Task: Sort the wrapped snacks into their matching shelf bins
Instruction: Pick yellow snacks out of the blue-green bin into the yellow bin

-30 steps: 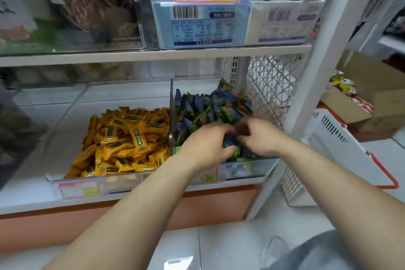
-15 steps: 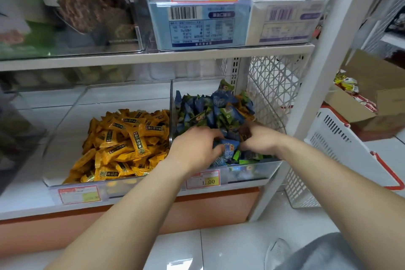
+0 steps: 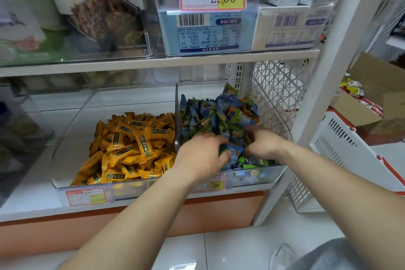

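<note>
Blue-green wrapped snacks [image 3: 219, 116] are being raked through by both hands; a blue packet [image 3: 233, 154] is pinched by the left hand [image 3: 200, 158] fingers; right hand [image 3: 263, 143] grip cannot be told. Strays presumably need picking out next.

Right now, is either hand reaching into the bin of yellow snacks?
No: the left hand and the right hand are both in the blue-and-green snack bin.
</note>
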Demonstrator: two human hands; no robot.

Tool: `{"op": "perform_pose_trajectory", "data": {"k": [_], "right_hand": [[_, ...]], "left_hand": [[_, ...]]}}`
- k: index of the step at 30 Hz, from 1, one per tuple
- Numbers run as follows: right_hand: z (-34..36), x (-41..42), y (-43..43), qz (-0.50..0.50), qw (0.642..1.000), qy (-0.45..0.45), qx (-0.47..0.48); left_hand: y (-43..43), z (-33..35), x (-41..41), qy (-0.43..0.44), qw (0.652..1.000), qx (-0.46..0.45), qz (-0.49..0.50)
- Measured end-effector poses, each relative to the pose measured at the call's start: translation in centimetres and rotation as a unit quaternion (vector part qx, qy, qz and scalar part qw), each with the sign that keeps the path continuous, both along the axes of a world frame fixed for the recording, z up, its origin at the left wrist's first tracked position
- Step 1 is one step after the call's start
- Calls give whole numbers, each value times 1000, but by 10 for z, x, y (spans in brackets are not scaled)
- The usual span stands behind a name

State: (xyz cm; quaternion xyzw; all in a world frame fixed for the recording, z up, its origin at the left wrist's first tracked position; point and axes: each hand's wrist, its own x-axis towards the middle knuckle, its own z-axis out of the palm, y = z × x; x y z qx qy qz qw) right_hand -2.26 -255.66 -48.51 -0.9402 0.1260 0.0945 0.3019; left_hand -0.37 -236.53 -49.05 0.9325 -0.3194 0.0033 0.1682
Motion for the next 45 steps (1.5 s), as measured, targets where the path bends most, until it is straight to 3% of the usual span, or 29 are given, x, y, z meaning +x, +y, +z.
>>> {"op": "perform_pose_trajectory", "data": {"k": [4, 8, 11, 15, 21, 25, 27, 35, 42, 45], "right_hand": [[2, 2, -6, -42, 995, -71, 47], [14, 0, -4, -66, 960, -181, 202], [17, 0, 4, -49, 934, -199, 292], [19, 5, 20, -57, 904, -203, 372], [24, 8, 31, -91, 892, -222, 382], [29, 8, 38, -84, 869, -216, 437], [30, 9, 40, -83, 858, -204, 465], [34, 9, 40, -81, 813, -197, 543], [40, 4, 52, -93, 793, -205, 566], [43, 2, 51, -92, 803, -208, 551]], "left_hand": [[-1, 2, 2, 15, 1000, -5, 6], [-2, 6, 4, 44, 998, -28, 21], [-5, 9, 1, 72, 989, -117, 46], [-10, 16, 1, 164, 940, -293, 66], [-15, 19, 1, 288, 857, -425, 53], [-10, 15, 1, 143, 926, -342, 71], [-5, 17, 5, 112, 935, -326, 88], [-3, 24, 5, 158, 887, -430, 62], [1, 28, 11, 182, 851, -483, 95], [4, 30, 12, 188, 841, -497, 98]]}}
